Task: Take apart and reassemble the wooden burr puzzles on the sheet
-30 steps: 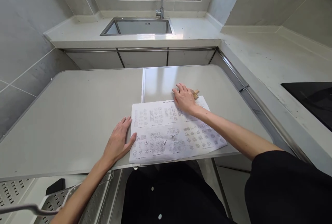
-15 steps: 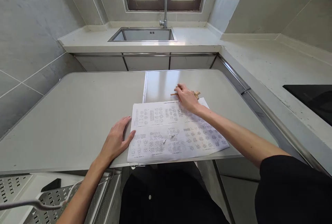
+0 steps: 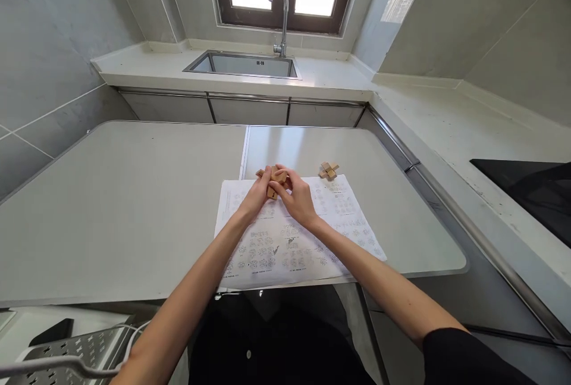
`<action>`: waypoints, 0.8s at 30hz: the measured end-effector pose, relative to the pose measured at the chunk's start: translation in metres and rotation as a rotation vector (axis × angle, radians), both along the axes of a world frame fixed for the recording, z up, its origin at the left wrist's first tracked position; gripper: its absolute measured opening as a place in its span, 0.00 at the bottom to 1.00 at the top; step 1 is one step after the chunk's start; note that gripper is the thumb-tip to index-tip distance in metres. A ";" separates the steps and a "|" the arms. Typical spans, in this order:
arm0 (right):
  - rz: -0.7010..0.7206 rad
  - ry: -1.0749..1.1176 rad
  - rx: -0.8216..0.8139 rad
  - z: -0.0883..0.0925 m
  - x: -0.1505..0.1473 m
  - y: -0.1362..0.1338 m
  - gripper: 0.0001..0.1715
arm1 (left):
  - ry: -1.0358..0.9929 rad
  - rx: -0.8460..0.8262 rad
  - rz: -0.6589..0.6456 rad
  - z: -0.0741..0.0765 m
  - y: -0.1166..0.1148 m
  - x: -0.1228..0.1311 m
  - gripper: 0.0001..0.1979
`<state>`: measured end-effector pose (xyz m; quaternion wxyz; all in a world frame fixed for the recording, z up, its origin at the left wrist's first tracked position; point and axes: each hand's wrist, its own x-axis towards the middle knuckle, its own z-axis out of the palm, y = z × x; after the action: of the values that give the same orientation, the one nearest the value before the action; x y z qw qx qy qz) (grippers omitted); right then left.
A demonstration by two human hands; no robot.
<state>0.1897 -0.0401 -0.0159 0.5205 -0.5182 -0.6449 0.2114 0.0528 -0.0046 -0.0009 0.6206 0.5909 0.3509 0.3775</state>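
Note:
Between my two hands is a wooden burr puzzle [image 3: 277, 177] of interlocking light-brown pieces, just above the far edge of a printed sheet [image 3: 285, 266]. My left hand [image 3: 259, 191] grips its left side, and my right hand [image 3: 297, 194] closes on it from the right. Fingers cover part of it. To the right, at the sheet's far edge, sits a second wooden burr puzzle [image 3: 329, 171], touched by neither hand. Rows of small line drawings cover the sheet, which is torn in a couple of spots near its middle.
A pale folding table [image 3: 134, 206] with a seam carries all this. Beyond it are a counter with a sink [image 3: 243, 65] and a faucet [image 3: 284, 19]. At right runs a counter with a black cooktop [image 3: 526, 188]; a perforated metal rack [image 3: 75, 352] is at lower left.
My right hand has come back leftward from the table's right side with one burr puzzle, uncovering the other. My left hand has left the sheet's left edge and joined it on the puzzle.

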 end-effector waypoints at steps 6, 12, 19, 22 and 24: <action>-0.110 0.072 0.034 -0.010 0.013 0.014 0.26 | -0.071 -0.051 -0.058 -0.011 0.026 0.009 0.32; -0.048 0.177 -0.036 -0.012 0.019 0.026 0.21 | -0.013 0.127 0.141 -0.021 0.040 0.003 0.31; 0.223 0.624 -0.214 -0.031 0.023 0.035 0.20 | 0.150 0.193 0.175 -0.023 0.038 -0.004 0.32; 0.233 0.671 -0.233 -0.034 0.025 0.036 0.20 | 0.132 0.176 0.119 -0.023 0.037 -0.003 0.33; 0.244 0.686 -0.244 -0.034 0.026 0.036 0.21 | 0.108 0.178 0.141 -0.023 0.037 -0.001 0.32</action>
<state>0.2153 -0.0041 -0.0501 0.6118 -0.3949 -0.4601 0.5080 0.0514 0.0328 -0.0236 0.5177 0.6369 0.3895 0.4178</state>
